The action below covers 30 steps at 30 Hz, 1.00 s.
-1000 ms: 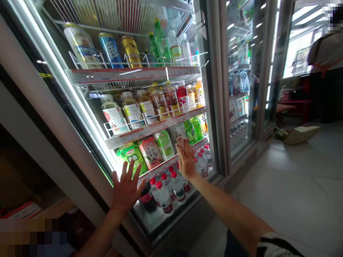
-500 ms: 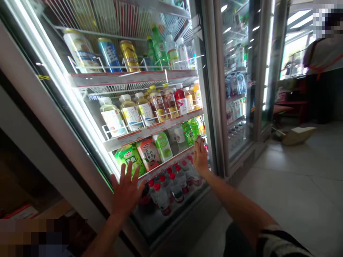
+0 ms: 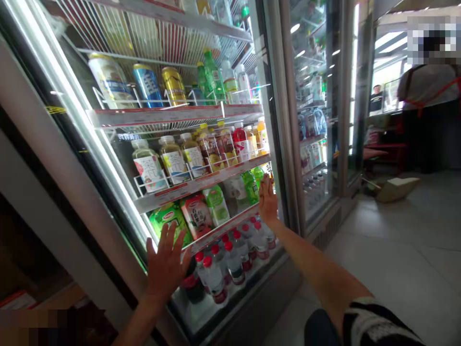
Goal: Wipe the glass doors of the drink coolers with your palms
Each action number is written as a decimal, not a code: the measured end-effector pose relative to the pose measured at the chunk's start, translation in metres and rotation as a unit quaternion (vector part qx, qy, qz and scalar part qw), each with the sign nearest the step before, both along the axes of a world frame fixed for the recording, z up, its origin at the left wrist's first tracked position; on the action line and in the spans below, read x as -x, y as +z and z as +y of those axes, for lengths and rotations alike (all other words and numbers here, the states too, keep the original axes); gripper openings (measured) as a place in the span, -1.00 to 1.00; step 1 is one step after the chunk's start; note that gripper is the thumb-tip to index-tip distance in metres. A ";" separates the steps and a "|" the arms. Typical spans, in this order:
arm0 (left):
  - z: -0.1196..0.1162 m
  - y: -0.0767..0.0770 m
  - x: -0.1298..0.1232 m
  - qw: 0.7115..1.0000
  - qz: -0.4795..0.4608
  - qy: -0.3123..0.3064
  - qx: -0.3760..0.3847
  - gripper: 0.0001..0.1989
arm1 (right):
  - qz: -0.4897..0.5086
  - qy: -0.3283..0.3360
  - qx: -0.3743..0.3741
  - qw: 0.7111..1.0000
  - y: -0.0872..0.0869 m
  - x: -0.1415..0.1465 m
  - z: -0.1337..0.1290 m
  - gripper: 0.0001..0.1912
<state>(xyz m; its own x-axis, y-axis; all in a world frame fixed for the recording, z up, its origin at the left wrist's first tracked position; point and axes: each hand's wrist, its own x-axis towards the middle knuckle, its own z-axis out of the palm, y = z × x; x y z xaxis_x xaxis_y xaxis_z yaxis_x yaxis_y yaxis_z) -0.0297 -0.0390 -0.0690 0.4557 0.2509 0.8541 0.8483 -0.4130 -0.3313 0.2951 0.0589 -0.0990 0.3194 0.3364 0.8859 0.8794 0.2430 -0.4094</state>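
My left hand (image 3: pixel 166 262) is open, fingers spread, at the lower left of the glass door of a drinks fridge (image 3: pixel 236 293). It lies in front of a green drink pack (image 3: pixel 158 223). My right hand (image 3: pixel 268 199) has its fingers stretched out near the door's right edge, beside the green bottles (image 3: pixel 250 186). Both palms seem to be at the glass; firm contact cannot be made out. Neither hand holds anything. Between them, behind the glass, stand a red drink pack (image 3: pixel 197 216), a green-and-white bottle (image 3: pixel 216 205) and several red-capped bottles (image 3: pixel 234 262).
Cans (image 3: pixel 147 86) and more bottles (image 3: pixel 178 158) fill the upper shelves. A second fridge (image 3: pixel 315 115) stands to the right. On the tiled floor (image 3: pixel 392 250) lies a dustpan-like object (image 3: pixel 398 189). A person (image 3: pixel 428 101) stands at the far right.
The view has tilted up slightly, so the shelves sit lower in the picture. My right hand has shifted up a little against the shelves; the left stays about where it was.
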 end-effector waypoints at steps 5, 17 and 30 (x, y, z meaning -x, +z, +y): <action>0.016 0.030 -0.014 0.999 -0.036 0.020 -0.021 -0.25 | -0.090 0.045 -0.011 0.995 0.010 0.034 -0.014 -0.39; 0.024 0.030 -0.016 0.998 -0.046 0.028 -0.029 -0.24 | -0.006 -0.020 -0.007 1.000 0.043 -0.032 0.011 -0.46; 0.015 0.035 -0.009 0.999 -0.016 0.007 -0.028 -0.26 | -0.159 0.046 -0.053 0.985 0.068 0.009 0.001 -0.40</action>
